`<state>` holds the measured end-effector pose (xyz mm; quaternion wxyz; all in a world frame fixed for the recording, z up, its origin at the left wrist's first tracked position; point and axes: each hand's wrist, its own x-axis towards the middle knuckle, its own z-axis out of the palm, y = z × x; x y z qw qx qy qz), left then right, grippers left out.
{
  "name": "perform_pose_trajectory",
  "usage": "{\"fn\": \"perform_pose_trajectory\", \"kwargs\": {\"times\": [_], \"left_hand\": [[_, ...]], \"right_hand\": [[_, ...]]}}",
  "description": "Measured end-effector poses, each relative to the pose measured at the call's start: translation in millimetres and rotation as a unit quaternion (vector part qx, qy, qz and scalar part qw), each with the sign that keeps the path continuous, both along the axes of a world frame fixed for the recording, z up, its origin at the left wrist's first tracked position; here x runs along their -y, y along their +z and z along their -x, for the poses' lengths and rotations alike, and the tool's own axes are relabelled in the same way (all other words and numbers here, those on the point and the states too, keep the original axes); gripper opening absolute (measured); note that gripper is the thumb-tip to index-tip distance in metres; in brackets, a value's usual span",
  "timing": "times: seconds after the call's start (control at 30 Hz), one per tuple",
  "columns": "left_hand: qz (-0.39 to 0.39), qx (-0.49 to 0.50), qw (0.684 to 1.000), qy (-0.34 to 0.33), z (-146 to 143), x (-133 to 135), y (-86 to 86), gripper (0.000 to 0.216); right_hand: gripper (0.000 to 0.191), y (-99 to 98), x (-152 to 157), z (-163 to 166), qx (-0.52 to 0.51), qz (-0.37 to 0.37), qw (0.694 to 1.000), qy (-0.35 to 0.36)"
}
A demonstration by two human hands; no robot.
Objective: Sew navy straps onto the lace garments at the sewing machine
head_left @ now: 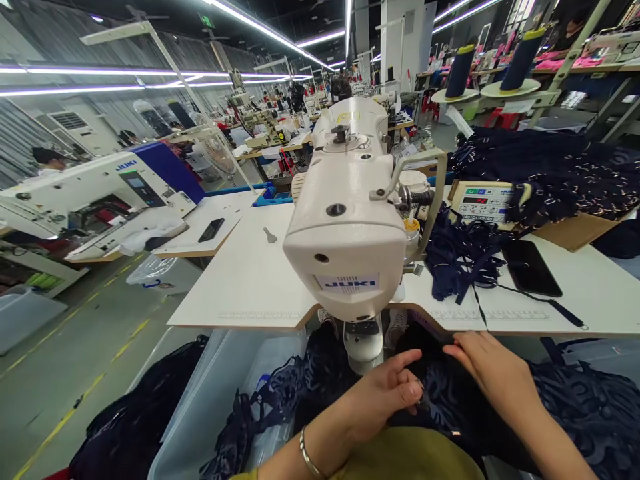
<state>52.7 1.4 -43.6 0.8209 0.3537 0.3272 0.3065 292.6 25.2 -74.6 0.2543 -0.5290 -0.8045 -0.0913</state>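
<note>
My left hand (pixel 387 395) is in front of the sewing machine head (pixel 346 247), palm turned inward. Its thumb presses against curled fingers while the index finger points out. A tiny shiny bit shows at the thumb tip, too small to name. To the right, my right hand (pixel 493 367) is at the table's front edge, fingers bent together. A thin navy strap (pixel 480 308) runs down to it from the tangled pile of navy straps (pixel 457 257); the grip itself is partly hidden. Dark navy garments (pixel 435 393) lie beneath both hands.
The white sewing table (pixel 235 267) carries a small metal piece (pixel 270 235), a phone (pixel 532 268) and a control panel (pixel 484 202). Clear plastic bins (pixel 200 400) stand below at left. A heap of navy straps (pixel 550 167) fills a cardboard box at right.
</note>
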Motion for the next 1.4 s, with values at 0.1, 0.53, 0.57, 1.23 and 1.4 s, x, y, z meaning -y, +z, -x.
{"fn": "perform_pose_trajectory", "kwargs": {"times": [0.1, 0.53, 0.57, 1.23, 1.4], "left_hand": [[-0.05, -0.009, 0.999, 0.011, 3.9, 1.7, 3.1, 0.065], [-0.065, 0.016, 0.997, 0.05, 0.9, 6.3, 5.2, 0.046], [-0.065, 0.015, 0.997, 0.048, 0.7, 6.2, 5.5, 0.045], [-0.03, 0.023, 0.998, 0.05, 9.9, 10.5, 4.0, 0.041], [0.003, 0.048, 0.998, 0.048, 10.7, 12.0, -7.7, 0.044]], "right_hand": [[0.056, -18.8, -23.6, -39.9, 0.008, 0.051, 0.99, -0.134], [0.033, 34.8, 19.9, 44.3, -0.419, 0.437, 0.792, 0.078], [0.032, 39.3, 25.9, 54.7, -0.457, 0.468, 0.751, 0.093], [0.033, 35.9, 31.4, 64.6, -0.397, 0.436, 0.801, 0.109], [0.034, 42.0, 35.3, 65.5, -0.364, 0.439, 0.81, 0.136]]}}
